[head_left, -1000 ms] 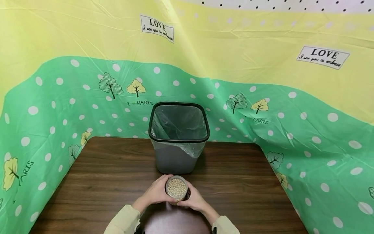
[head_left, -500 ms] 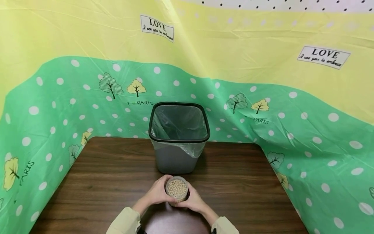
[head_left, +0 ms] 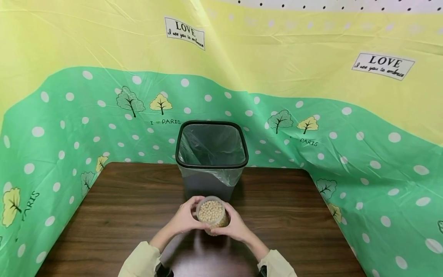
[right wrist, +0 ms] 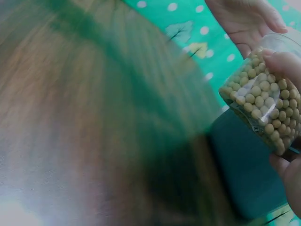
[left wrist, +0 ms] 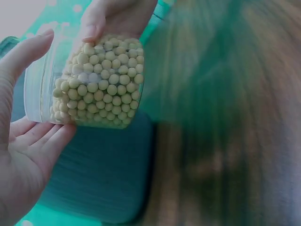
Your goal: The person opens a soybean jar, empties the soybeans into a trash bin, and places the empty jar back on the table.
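Both hands hold a clear plastic jar of round beige beans (head_left: 211, 212) in front of the bin, clear of the tabletop. My left hand (head_left: 184, 218) grips its left side, with thumb and fingers spread around the rim end in the left wrist view. The right hand (head_left: 237, 226) grips the opposite side. Beans (left wrist: 103, 82) fill much of the jar and show through its wall. Whether a lid covers the top, I cannot tell. In the right wrist view the jar (right wrist: 256, 96) leans, its far end partly cut off by the frame edge.
A grey bin (head_left: 204, 182) with a black rim and a clear plastic liner (head_left: 226, 175) stands just beyond the jar on a dark wooden table (head_left: 131, 215). A green and yellow printed cloth (head_left: 152, 88) surrounds the table's back and sides.
Both hands have raised the jar off the table and moved it slightly forward, towards the bin. More of the jar's side now shows. The bin has stayed put.
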Demonstrator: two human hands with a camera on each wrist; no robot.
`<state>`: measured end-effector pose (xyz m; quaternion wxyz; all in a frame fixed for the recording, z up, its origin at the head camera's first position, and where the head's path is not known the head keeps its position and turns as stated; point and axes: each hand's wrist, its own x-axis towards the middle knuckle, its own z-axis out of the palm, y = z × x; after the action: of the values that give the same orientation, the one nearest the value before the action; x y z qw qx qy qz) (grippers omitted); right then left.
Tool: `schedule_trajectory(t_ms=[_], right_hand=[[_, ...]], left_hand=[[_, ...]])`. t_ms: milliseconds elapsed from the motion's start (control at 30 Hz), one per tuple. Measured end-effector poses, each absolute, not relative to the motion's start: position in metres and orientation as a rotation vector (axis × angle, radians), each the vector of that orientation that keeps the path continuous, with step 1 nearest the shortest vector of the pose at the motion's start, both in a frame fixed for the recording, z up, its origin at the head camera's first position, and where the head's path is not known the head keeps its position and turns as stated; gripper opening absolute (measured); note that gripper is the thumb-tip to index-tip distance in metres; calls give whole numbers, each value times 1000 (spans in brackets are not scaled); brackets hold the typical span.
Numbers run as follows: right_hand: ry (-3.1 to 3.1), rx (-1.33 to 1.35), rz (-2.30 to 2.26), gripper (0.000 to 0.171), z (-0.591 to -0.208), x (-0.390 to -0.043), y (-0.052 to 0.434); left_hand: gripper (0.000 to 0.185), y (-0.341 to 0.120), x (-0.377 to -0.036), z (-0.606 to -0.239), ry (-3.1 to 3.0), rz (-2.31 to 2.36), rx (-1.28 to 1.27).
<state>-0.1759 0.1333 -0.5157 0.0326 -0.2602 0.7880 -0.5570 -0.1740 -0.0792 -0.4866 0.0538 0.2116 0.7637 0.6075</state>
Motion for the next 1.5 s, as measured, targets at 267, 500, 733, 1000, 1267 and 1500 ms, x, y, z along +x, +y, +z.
schedule_trajectory(t_ms=[267, 500, 733, 1000, 1267, 1500], right_hand=[[2547, -928, -1670, 82, -458, -169, 130], [2481, -1027, -1700, 77, -421, -165, 129], [2406, -1031, -1722, 71, -402, -169, 132], [2379, -1043, -1646, 71, -404, -173, 135], [2419, -1071, -1650, 71, -416, -174, 134], [2552, -1116, -1619, 75, -407, -167, 128]], left_hand=[[73, -80, -176, -463, 2159, 2019, 750], [73, -79, -171, -445, 1956, 2168, 791], [75, -84, -177, -435, 1822, 2187, 916], [83, -88, -179, -434, 1787, 2095, 935], [83, -87, -172, -435, 1818, 2093, 832], [81, -85, -169, -440, 1953, 2110, 807]])
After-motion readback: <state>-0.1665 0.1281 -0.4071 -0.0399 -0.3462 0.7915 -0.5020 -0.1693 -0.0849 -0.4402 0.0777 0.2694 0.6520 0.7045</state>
